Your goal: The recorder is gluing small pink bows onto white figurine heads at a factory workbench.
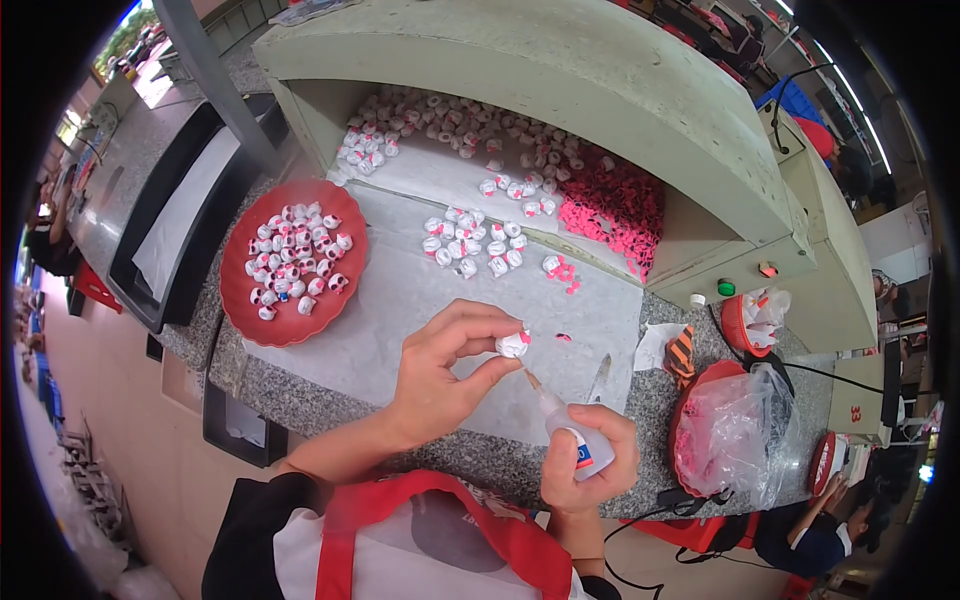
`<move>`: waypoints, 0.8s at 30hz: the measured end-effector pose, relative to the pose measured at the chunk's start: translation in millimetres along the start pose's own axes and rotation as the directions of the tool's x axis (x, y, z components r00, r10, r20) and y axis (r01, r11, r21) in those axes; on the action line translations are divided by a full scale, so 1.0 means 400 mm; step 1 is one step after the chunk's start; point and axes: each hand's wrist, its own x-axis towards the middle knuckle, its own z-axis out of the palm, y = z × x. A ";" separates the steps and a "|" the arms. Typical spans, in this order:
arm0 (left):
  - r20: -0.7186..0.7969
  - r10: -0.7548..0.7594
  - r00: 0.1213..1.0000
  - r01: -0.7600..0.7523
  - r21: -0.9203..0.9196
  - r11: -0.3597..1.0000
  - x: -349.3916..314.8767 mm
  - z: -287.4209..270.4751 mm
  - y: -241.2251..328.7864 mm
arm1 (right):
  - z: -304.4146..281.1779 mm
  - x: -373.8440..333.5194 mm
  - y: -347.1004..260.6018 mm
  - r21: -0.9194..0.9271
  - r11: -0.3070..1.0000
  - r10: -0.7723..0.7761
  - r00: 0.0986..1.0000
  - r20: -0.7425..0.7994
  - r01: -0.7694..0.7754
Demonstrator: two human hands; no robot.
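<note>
Between the thumb and fingers of my left hand (447,368) is a small white figurine head (513,345) with a pink patch on top. My right hand (592,462) grips a translucent glue bottle (578,436), its thin nozzle pointing up at the head's lower side. Whether the tip touches it I cannot tell. On the paper beyond my hands stands a group of similar white heads (470,235). A few small pink pieces (567,275) lie beside them, and one dark pink piece (564,338) rests nearer my hands.
A red scalloped bowl (238,285) of finished-looking heads stands left. The pale box-like cabinet (520,60) arches over more white heads and a pink heap (615,215). At right are a plastic bag (755,425) on a red bowl and a small red basket (735,325). Another person sits beyond.
</note>
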 end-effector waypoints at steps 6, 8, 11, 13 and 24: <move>0.028 -0.155 0.988 0.157 -0.245 0.957 0.001 0.000 0.006 | 0.004 -0.002 0.009 0.003 1.000 -0.011 0.999 -0.040 0.011; 0.051 -0.212 0.976 0.216 -0.355 0.910 0.004 -0.003 0.011 | 0.002 -0.006 0.011 -0.027 0.998 -0.055 0.998 -0.020 0.054; 0.121 -0.353 0.928 0.370 -0.413 0.832 0.007 -0.015 0.011 | -0.002 -0.005 0.007 0.044 0.999 -0.028 0.999 -0.036 0.029; 0.142 -0.376 0.916 0.397 -0.460 0.794 0.005 -0.018 0.009 | -0.002 -0.006 0.010 0.030 0.998 -0.047 0.998 -0.029 0.048; 0.142 -0.371 0.918 0.393 -0.462 0.795 0.004 -0.023 0.011 | -0.006 -0.004 0.012 0.024 0.998 -0.055 0.997 -0.048 0.056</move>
